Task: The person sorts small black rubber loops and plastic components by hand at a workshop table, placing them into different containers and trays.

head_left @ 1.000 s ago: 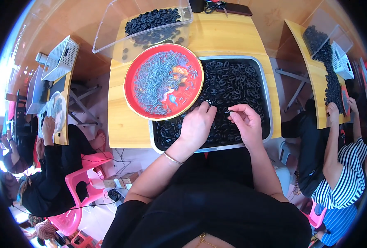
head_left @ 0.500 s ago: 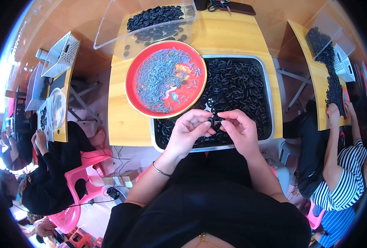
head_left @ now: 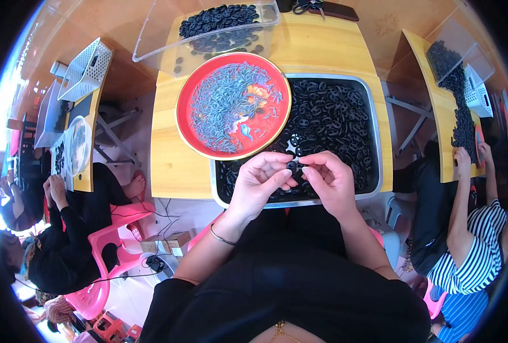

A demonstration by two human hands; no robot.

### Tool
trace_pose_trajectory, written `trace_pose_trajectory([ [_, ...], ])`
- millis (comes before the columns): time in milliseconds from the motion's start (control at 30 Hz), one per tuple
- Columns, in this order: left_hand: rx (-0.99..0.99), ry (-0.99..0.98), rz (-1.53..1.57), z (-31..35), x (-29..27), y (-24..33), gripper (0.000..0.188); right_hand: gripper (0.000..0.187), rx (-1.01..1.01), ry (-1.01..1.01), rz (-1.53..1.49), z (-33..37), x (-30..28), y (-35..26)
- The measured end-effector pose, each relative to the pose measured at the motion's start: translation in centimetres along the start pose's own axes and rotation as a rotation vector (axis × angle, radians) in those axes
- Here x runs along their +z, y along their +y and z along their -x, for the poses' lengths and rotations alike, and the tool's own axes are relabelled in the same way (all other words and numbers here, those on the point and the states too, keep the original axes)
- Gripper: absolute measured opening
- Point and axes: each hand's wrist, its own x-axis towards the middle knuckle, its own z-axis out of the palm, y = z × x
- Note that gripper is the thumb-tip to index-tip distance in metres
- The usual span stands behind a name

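Over the near part of the metal tray (head_left: 375,114), both my hands are closed around small black pieces. My left hand (head_left: 264,182) pinches a black link piece (head_left: 293,166) between thumb and fingertips. My right hand (head_left: 332,182) pinches at the same spot from the other side; the exact part in its fingertips is mostly hidden. A few joined-looking black pieces extend just beyond my fingertips. Loose black oval pieces with holes (head_left: 328,120) fill the tray. Resting over its left side is a round red dish (head_left: 183,123) with many thin grey pins (head_left: 211,108).
A clear plastic bin (head_left: 151,48) with black pieces stands at the table's far left, with scissors (head_left: 308,7) and a dark case (head_left: 338,11) beyond. Co-workers sit at side tables left and right. A pink chair (head_left: 108,237) and cables are at lower left.
My hands stay together over the tray, with fingertips shifted slightly around the black piece. The thin pin-like bit visible by my right fingertips earlier no longer shows. The view has tilted slightly.
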Motion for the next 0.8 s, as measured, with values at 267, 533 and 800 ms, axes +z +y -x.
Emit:
trace_pose_trajectory([
  [267,0.051,-0.013,-0.043,0.2,-0.2,0.0,0.023,0.017,0.077,-0.017,-0.101,0.1,0.3,-0.3],
  [533,0.083,-0.017,-0.103,0.7,-0.3,-0.1,0.023,0.016,0.14,-0.056,-0.139,0.1,0.6,-0.4],
  [800,0.086,-0.019,-0.075,0.9,-0.6,-0.2,0.023,0.017,0.123,-0.028,-0.177,0.4,1.2,-0.4],
])
